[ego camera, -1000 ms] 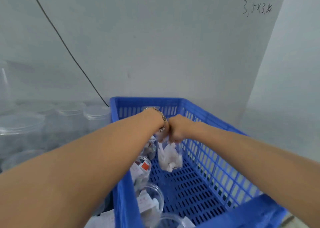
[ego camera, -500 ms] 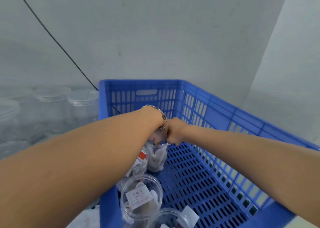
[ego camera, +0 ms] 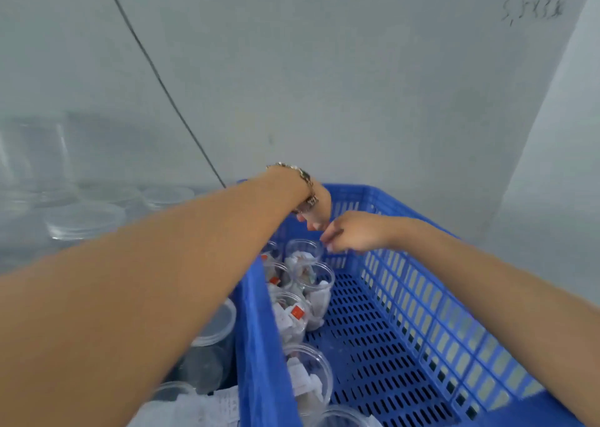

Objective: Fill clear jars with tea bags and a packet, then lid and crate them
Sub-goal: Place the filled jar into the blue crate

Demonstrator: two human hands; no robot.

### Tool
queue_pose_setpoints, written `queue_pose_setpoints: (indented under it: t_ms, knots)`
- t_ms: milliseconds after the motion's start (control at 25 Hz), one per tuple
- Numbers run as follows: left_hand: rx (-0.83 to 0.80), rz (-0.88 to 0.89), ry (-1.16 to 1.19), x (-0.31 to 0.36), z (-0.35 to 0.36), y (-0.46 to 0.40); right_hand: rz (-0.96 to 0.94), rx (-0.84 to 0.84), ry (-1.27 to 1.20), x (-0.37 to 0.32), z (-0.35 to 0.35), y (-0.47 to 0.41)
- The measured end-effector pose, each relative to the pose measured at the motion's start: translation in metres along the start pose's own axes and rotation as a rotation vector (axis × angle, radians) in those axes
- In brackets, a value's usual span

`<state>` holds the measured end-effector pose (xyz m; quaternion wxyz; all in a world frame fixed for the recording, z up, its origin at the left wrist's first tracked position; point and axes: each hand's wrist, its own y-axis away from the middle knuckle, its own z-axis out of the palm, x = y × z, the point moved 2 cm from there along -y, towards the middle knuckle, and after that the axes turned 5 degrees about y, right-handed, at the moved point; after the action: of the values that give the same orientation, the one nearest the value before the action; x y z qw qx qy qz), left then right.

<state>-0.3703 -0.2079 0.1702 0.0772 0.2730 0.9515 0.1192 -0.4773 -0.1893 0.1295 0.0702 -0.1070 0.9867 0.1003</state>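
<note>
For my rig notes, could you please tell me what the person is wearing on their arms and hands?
Both forearms are bare, with no sleeves or gloves in view. The left hand has a metallic chain-link bracelet at the wrist. The right hand and its wrist carry nothing visible; rings cannot be made out.

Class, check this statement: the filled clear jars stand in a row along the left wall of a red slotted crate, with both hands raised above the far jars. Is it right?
Not quite: the crate is blue, not red, as the head view shows. The rest holds: the filled jars stand in a row along its left wall, and the left hand and right hand are above the far jars.
</note>
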Motion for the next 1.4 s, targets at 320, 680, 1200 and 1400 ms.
queue_pose_setpoints:
  t_ms: [320,680,1200,1400]
  knots:
    - [0.129,-0.405,0.205,-0.115,0.012,0.125,-0.169,0.364,-0.055,-0.123,-0.035,0.008]
    - [0.429,-0.678,0.352,-0.211,0.078,0.166,-0.114,0.308,-0.131,-0.234,-0.049,-0.067]
    - [0.522,-0.707,0.581,-0.224,0.096,0.176,-0.054,0.009,-0.412,-0.297,0.001,-0.058]
    - [0.498,-0.632,0.616,-0.189,0.062,0.231,-0.069,0.103,-0.436,-0.302,-0.027,0.012]
